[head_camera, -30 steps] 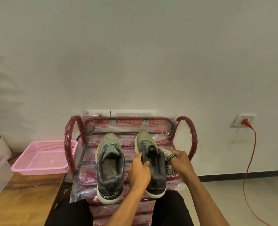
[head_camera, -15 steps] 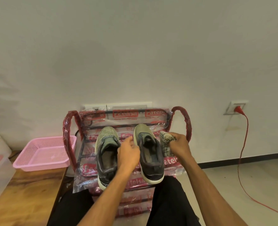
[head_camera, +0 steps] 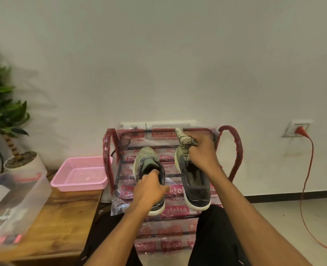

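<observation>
The left hand point(head_camera: 149, 189) is lying over the heel half of the left shoe point(head_camera: 146, 156), its fingers curling down round the collar and one fingertip dipping into the opening, so only the greenish toe and a strip of white sole are showing past it. The right hand point(head_camera: 203, 152) is hovering over the front of the right shoe point(head_camera: 197, 189), its fingers closing tightly on a patterned cloth point(head_camera: 183, 141) that is bunching out of the fist, one end poking upward and the other hanging down against the shoe's toe. Both shoes are sitting side by side, toes pointing to the wall, on the top tier of a shoe rack point(head_camera: 233, 150) that is wearing printed plastic wrap, directly in front of the person's knees. The right hand is covering the right shoe's tongue, and whether the cloth is actually touching the upper is hard to make out. The left thumb is hiding behind the hand. The rack's lower tiers are disappearing between the dark trouser legs. To the left, a pink basket point(head_camera: 78, 171) is resting on a wooden table point(head_camera: 59, 217), and a clear plastic box point(head_camera: 15, 198) is blurring at the frame's edge, its contents unreadable.
</observation>
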`<state>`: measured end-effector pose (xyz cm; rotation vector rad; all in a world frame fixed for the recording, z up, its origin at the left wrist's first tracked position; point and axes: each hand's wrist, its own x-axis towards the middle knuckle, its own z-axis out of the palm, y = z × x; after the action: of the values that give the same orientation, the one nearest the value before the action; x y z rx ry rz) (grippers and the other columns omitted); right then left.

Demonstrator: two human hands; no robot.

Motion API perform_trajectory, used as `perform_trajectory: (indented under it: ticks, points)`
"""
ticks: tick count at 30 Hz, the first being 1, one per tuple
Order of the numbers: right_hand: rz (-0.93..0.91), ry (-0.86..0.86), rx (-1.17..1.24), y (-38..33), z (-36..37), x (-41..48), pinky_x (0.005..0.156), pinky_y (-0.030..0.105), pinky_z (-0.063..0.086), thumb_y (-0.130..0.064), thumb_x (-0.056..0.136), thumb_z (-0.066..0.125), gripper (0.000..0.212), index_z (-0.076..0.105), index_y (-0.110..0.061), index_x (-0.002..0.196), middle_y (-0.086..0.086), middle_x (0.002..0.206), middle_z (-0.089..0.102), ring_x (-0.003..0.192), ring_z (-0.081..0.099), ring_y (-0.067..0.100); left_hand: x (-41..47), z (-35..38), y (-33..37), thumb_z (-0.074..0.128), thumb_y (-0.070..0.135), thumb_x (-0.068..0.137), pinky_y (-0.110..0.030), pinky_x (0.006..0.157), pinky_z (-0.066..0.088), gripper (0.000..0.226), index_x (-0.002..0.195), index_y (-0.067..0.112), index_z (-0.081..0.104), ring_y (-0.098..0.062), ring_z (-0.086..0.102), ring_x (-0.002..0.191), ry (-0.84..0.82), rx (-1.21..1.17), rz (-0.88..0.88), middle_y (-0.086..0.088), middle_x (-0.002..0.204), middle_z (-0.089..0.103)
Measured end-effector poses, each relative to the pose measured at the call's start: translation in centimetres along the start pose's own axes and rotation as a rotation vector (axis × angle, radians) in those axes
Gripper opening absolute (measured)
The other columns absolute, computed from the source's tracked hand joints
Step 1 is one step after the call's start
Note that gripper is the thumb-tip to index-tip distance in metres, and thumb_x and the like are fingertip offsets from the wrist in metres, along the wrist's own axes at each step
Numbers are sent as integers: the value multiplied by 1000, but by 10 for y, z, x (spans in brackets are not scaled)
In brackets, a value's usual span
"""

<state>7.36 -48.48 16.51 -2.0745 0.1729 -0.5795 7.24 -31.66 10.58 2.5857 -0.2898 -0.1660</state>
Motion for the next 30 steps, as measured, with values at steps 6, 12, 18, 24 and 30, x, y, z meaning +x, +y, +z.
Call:
perform_trajectory:
  ticks: [6,12,18,24,30]
  points:
    - [-52,-56,-31,-12,27,-15,86,29,54,7,84,58,49,64,-21,123,-1,120,67,105,60,9,-5,9,-6,54,12,91,-43,93,50,58,146,20,37,-26,56,119,36,-57,50,-8,132,58]
    - [-13,-38,-68,-4,33,-18,76,25,55,9,83,55,52,63,-21,125,-1,120,66,95,59,6,-5,-6,-9,60,4,92,-34,96,51,53,139,24,48,-14,60,111,171,-510,77,2,118,64]
    - [-69,-51,-122,-8,35,-28,65,24,48,11,75,52,48,73,-17,107,-11,84,62,75,57,6,-4,-15,-23,64,2,89,-15,71,47,53,125,39,52,0,62,96,190,-874,44,14,97,67]
    - [-106,-149,-270,3,56,-42,85,38,52,6,77,50,50,69,-19,115,-3,114,68,106,60,18,-9,1,-34,66,-6,84,-17,67,50,57,127,29,54,-3,66,79,159,-870,32,4,92,70]
    - [-128,-163,-325,14,66,-47,91,37,50,6,74,48,58,66,-24,121,-5,122,65,116,54,21,-21,9,-26,59,11,91,-25,99,45,60,145,25,36,-10,43,130,304,-163,254,4,150,36]
